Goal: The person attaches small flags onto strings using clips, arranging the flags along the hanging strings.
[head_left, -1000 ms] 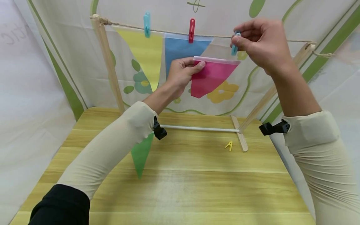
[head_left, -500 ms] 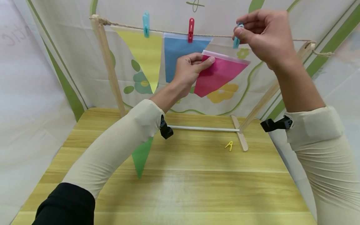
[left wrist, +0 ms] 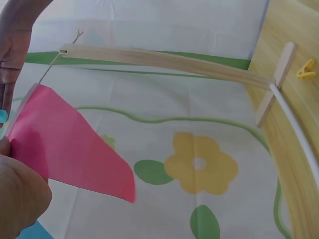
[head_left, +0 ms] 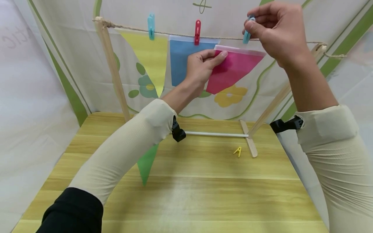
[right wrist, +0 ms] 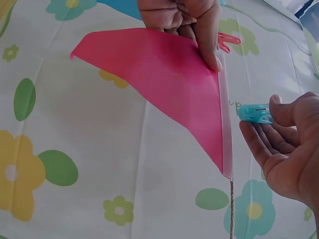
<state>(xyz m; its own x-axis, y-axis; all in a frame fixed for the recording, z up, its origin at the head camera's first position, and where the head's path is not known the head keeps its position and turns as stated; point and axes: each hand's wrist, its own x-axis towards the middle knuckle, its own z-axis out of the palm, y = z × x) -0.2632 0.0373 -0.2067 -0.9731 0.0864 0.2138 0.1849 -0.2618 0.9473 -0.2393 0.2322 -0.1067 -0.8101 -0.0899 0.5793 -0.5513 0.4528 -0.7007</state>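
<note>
In the head view my left hand pinches a pink pennant near the left end of its white top strip, just below the string. The pennant's lower tip bends back in the left wrist view. My right hand holds a light blue clothespin between thumb and fingers, above the pennant's right half and apart from it. A yellow pennant hangs under another light blue clothespin. To its right a blue pennant hangs from a red clothespin, partly behind my left hand.
Wooden posts, a left post and a right post, carry the string. A white rod runs low between them. On the table lie a yellow clothespin and a green pennant, partly covered by my left sleeve.
My left hand has moved up and to the right with the pink pennant, bringing its top strip closer to the string. The right hand has risen slightly with the clothespin.
</note>
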